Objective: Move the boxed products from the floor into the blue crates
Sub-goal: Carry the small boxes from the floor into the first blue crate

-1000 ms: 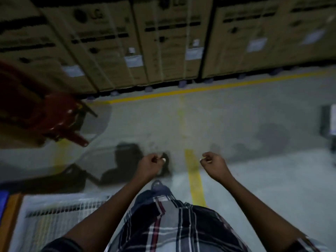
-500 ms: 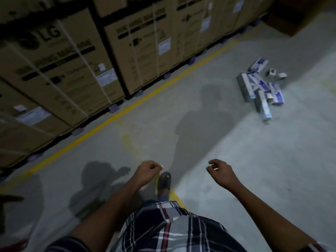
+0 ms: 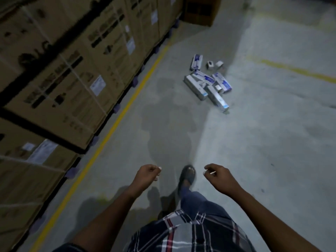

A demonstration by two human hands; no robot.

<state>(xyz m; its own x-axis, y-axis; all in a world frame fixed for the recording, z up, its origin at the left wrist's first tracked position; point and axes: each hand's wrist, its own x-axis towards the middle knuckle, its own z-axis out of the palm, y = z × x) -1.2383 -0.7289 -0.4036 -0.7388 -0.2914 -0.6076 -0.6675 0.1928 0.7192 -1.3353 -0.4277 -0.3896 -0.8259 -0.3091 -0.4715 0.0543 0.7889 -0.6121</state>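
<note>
On my left a wall of large brown cartons (image 3: 60,73) runs from near to far, stacked and strapped, standing on small purple feet; a yellow floor line (image 3: 111,128) follows their base and marks that edge of the aisle; between this line and the far right of the scene the grey concrete floor (image 3: 263,142) lies open and wide, with the person's shadow falling across the middle of it; another brown carton (image 3: 200,11) stands at the far end, beside the last of the stack, and a second, fainter yellow line (image 3: 291,69) crosses the floor at far right.

The left hand (image 3: 148,173) hangs in front of me with its fingers loosely curled and nothing in it; just right of it a sandalled foot (image 3: 187,176) is set forward on the floor; the right hand (image 3: 219,176) hangs likewise loosely curled, and a thin pale sliver shows at its fingertips, too small for me to tell what it is.

The boxed products (image 3: 209,84) lie in a loose heap on the floor, far ahead and slightly right of the hands, well apart from them and from the cartons; most are long white-and-blue boxes lying flat, their long axes running mainly from far left to near right, some overlapping; one long box (image 3: 196,61) lies apart at the far side, pointing nearly straight away from me; two small boxes (image 3: 214,64) sit just right of it.

The light is dim, the cartons blurred.
</note>
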